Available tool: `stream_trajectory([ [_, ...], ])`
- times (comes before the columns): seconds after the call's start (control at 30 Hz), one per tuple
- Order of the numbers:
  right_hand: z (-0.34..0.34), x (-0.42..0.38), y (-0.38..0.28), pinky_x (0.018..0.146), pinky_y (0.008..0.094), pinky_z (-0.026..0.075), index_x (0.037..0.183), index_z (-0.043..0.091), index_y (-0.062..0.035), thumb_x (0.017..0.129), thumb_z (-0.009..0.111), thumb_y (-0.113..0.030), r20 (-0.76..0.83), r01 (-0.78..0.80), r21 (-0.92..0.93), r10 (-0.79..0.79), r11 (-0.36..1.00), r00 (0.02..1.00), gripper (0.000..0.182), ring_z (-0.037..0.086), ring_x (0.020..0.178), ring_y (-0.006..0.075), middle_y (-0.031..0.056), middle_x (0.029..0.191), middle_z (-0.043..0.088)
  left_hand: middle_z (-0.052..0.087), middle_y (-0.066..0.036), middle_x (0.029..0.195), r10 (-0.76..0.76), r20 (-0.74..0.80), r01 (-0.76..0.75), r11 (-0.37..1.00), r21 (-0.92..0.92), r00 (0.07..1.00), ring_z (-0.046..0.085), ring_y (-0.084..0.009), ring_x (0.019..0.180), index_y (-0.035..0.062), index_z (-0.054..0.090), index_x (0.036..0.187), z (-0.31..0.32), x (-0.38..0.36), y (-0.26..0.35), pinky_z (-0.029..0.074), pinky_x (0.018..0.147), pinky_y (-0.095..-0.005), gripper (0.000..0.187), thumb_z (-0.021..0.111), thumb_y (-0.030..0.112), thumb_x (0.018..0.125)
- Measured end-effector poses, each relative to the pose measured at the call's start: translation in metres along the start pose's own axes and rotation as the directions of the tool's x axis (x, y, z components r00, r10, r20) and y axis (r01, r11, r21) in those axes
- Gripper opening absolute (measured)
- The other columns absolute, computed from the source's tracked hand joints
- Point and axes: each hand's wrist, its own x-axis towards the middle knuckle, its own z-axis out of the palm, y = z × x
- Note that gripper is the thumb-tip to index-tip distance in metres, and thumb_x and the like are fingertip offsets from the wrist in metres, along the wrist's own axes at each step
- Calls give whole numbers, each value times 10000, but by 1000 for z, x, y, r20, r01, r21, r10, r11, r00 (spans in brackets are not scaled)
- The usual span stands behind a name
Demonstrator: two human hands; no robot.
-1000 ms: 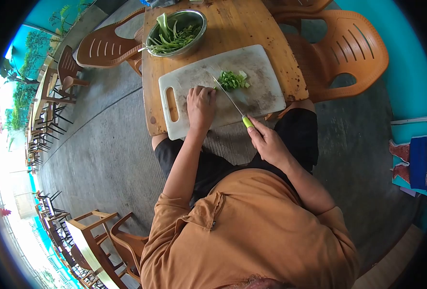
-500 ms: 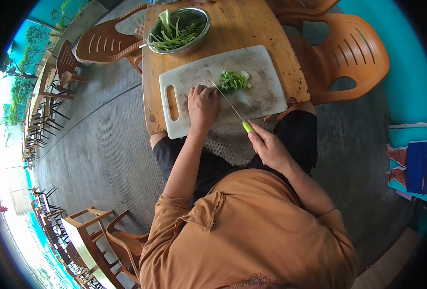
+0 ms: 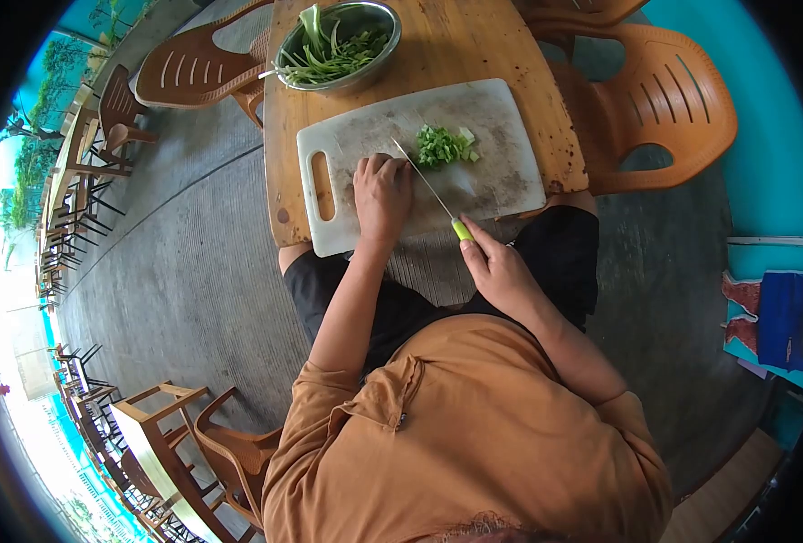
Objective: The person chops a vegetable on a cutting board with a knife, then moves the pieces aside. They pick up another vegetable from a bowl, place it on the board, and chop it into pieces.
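Note:
A white cutting board [image 3: 365, 127] with a scuffed, stained surface lies at the near end of the wooden table. My left hand [image 3: 381, 197] rests on it with the fingers curled under; whatever they hold is hidden. In my right hand [image 3: 503, 273] is a kitchen knife [image 3: 431, 186], gripped by its yellow-green handle. Its blade slants up and left, close beside the left fingertips. Just right of the blade sits a small heap of chopped green leaves and pale stalk pieces [image 3: 439, 147].
A metal bowl [image 3: 362, 80] of long leafy greens [image 3: 338, 56] stands at the table's far left. Orange-brown plastic chairs flank the wooden table [image 3: 451, 45], one on the right [image 3: 691, 100] and one on the left [image 3: 184, 74]. More tables and chairs line the far left.
My right hand and the knife have shifted slightly up and left. The left hand stays at the same place on the board. The view has tilted a little.

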Motion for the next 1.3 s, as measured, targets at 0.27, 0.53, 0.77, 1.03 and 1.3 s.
stream_trajectory([
  [0.27, 10, 15, 2, 637, 562, 551, 1539, 550, -24, 1120, 562, -308, -59, 124, -119, -132, 985, 990, 506, 715, 715, 488, 288, 732, 689, 701, -85, 1003, 13, -26, -13, 1000, -5, 1000, 650, -320, 994, 60, 782, 981, -2, -2, 2, 511, 911, -451, 131, 788, 107, 859],
  [0.53, -18, 0, 2, 696, 456, 561, 1533, 562, 3, 1124, 581, -291, -53, 83, 3, -83, 997, 995, 504, 744, 767, 427, 296, 825, 703, 682, -87, 975, -18, -59, 17, 1000, -14, 998, 641, -327, 979, 63, 749, 920, -2, -1, 3, 509, 906, -452, 79, 779, 108, 864],
  [0.77, -17, -6, -3, 745, 361, 557, 1553, 539, 17, 1138, 564, -292, 52, -46, 186, 37, 981, 998, 518, 682, 744, 204, 247, 900, 717, 702, -122, 998, -55, -32, 54, 998, -35, 998, 646, -341, 1005, 34, 779, 952, -4, -3, 3, 515, 953, -455, 127, 789, 139, 881],
  [1.03, -14, -14, -9, 760, 365, 558, 1556, 532, 23, 1146, 548, -287, 94, -97, 196, 80, 976, 992, 515, 684, 754, 198, 247, 940, 731, 690, -97, 1007, -54, -39, 53, 998, -25, 998, 641, -326, 1015, 58, 771, 933, -2, -4, -1, 509, 937, -454, 109, 779, 141, 863],
  [1.3, -2, -16, -12, 706, 457, 573, 1541, 548, 10, 1130, 557, -286, 2, 2, 33, -2, 999, 1000, 506, 744, 762, 426, 291, 837, 714, 697, -101, 1012, -51, -22, 51, 999, -16, 998, 645, -332, 1026, 46, 764, 941, -2, -4, -3, 499, 946, -453, 96, 784, 108, 871],
])
